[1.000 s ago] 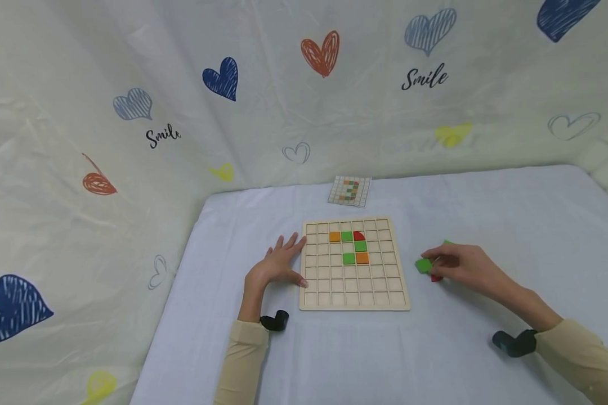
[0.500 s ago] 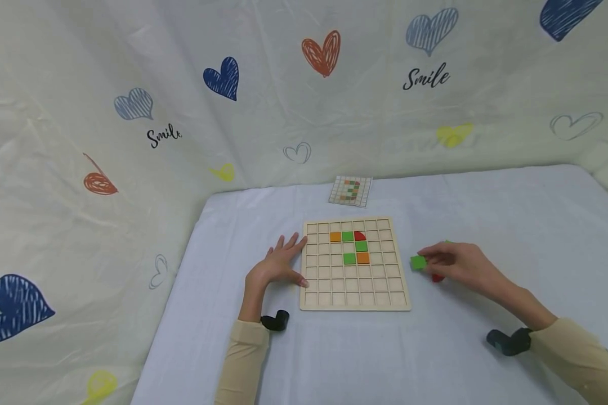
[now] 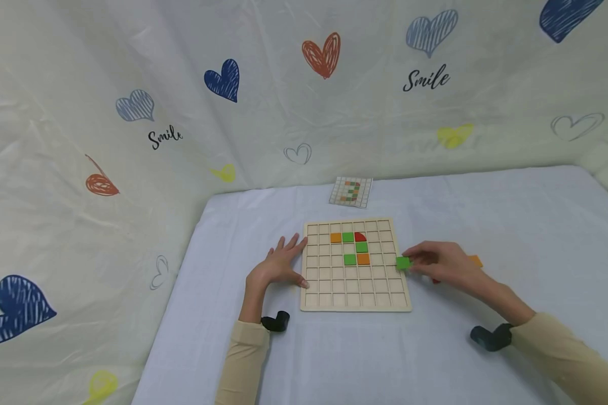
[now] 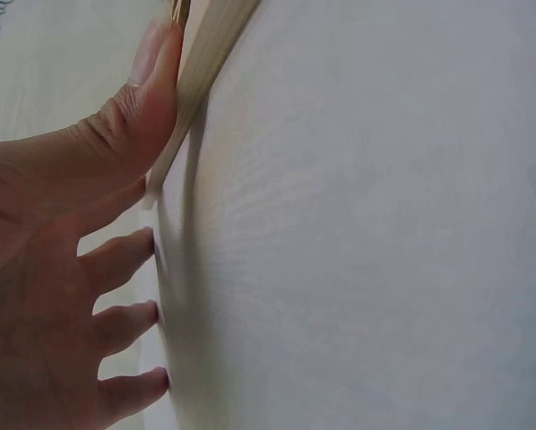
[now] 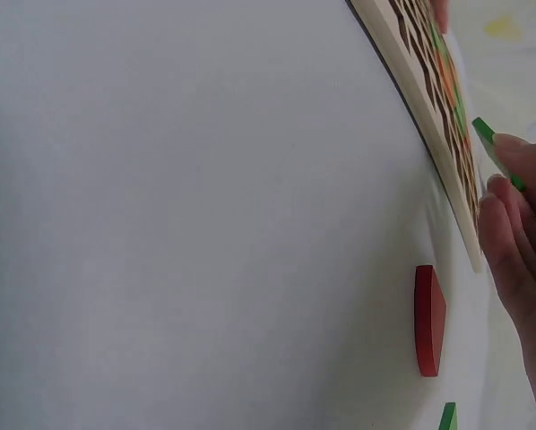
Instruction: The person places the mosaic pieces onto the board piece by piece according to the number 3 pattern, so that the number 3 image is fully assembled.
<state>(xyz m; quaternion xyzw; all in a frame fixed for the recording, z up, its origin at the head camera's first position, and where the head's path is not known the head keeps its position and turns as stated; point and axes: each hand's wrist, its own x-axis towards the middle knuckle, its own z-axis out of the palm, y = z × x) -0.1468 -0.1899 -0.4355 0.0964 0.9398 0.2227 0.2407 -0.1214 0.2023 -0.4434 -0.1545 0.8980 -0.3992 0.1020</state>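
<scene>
A wooden grid board (image 3: 329,287) lies on the white table, with several tiles in its cells: orange (image 3: 336,238), green (image 3: 348,237), a red rounded one (image 3: 360,237), and below them green and orange. The left hand (image 3: 276,267), fingers spread, rests against the board's left edge; in the left wrist view its thumb touches the edge (image 4: 201,72). Between thumb and fingers the right hand (image 3: 448,264) pinches a green tile (image 3: 403,263) at the board's right edge. In the right wrist view that green tile (image 5: 486,136) is held tilted above the board.
Right of the board, partly under the right hand, lie a red piece (image 5: 429,321) and an orange piece (image 3: 475,260); a green piece (image 5: 448,417) shows in the right wrist view. A printed pattern card (image 3: 351,192) lies behind the board. A patterned cloth hangs at the back.
The right hand has moved left with the green tile, from beside the loose pieces to the board's right edge. An orange piece has come into view behind it. The left hand has stayed still.
</scene>
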